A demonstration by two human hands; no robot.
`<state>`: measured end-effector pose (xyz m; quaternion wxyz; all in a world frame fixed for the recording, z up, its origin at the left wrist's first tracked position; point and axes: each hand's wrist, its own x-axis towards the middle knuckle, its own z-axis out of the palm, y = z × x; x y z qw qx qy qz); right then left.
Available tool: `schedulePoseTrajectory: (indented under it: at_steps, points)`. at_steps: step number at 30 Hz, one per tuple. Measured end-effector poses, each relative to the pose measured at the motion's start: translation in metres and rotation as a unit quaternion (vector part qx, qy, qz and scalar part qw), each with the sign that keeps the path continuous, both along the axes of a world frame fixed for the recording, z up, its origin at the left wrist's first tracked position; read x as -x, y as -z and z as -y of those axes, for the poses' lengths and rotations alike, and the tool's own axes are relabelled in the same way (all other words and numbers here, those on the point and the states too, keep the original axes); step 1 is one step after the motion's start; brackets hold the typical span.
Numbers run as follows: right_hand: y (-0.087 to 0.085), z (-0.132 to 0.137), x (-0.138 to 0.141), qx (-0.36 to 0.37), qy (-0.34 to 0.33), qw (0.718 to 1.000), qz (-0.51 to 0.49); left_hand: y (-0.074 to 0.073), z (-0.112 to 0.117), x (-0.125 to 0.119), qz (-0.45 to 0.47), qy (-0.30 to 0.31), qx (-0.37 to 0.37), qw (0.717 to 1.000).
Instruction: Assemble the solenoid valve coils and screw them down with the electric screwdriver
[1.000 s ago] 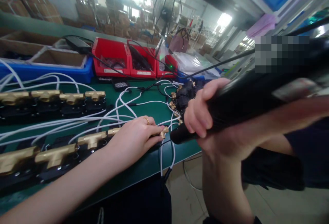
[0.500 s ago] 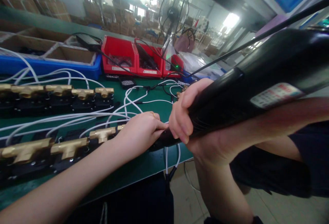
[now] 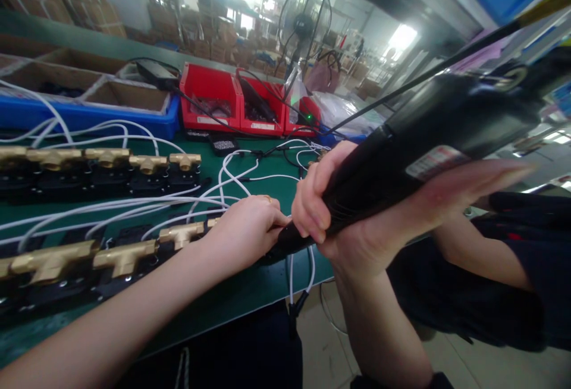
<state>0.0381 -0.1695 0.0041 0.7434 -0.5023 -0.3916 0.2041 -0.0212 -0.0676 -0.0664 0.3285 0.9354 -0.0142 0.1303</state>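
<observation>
My right hand (image 3: 330, 210) is wrapped round a black electric screwdriver (image 3: 379, 163), held at a slant with its rear end close to the camera. The front end points down and left, toward my left hand (image 3: 254, 222). The left fingers are pinched together beside the screwdriver's nose; what they hold is hidden. Under my left forearm runs a row of brass tee valves (image 3: 127, 256) on black housings. One brass fitting (image 3: 213, 222) is partly covered by my left hand. The screwdriver's tip is also out of sight.
A second row of brass valves (image 3: 107, 157) lies behind, with white cables (image 3: 232, 175) across the green table (image 3: 267, 195). Red bins (image 3: 209, 118) and a blue divided tray (image 3: 147, 124) line the back. Another person's arm (image 3: 482, 252) is at the right.
The screwdriver's rear end has swung a little down and left, and more of its back end shows. The hands stay close together in nearly the same place. The view has shifted slightly.
</observation>
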Motion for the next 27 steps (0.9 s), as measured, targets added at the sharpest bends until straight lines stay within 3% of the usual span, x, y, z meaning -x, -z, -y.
schedulePoseTrajectory:
  at_steps: [4,11,17,27]
  points:
    - [-0.002,0.003,0.002,-0.037,0.006,0.999,0.003,-0.003,0.000,-0.001,-0.023,0.018,0.004,1.000]
    - [-0.022,0.016,0.014,-0.001,0.009,0.999,-0.034,-0.007,-0.004,0.019,-0.001,-0.013,-0.037,0.999]
    - [-0.020,0.010,0.016,0.016,-0.004,0.998,-0.063,-0.002,-0.011,0.043,-0.019,-0.015,-0.075,0.997]
    - [-0.011,0.004,0.014,-0.007,-0.022,0.999,-0.030,0.001,-0.013,0.040,0.001,0.004,-0.069,0.998]
